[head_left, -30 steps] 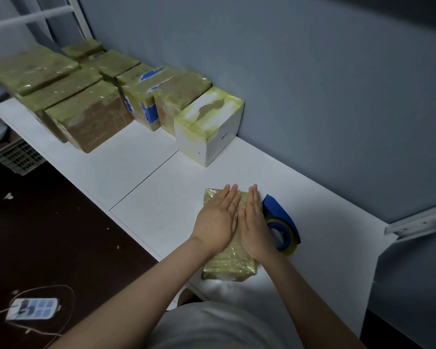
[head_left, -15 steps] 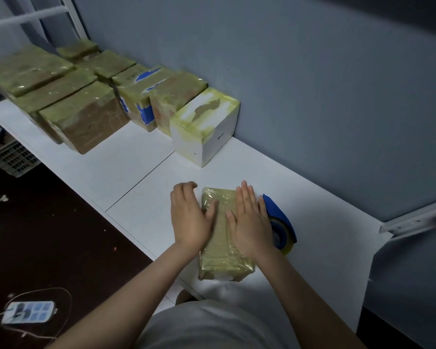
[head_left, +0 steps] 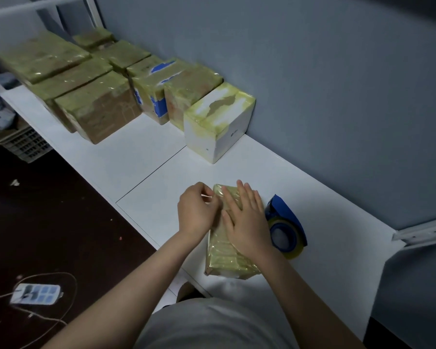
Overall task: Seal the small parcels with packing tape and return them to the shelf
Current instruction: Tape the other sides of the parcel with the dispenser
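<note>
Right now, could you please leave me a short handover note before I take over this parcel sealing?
Left hand: grip pinches the tape wrap at the far left edge of the small parcel.
Right hand: flat, pressing on its top.
Tape dispenser: on the white shelf, just right of the parcel.
Done: parcel looks largely taped; other taped boxes line the wall.
Left: smooth the tape down, then set it back beside the white box.

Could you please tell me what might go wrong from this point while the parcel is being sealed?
The parcel lies close to the front edge of the shelf; the right hand, pressing flat on it, could slide it off. The left hand seems to pinch tape at its far left edge, which may wrinkle or lift.
</note>
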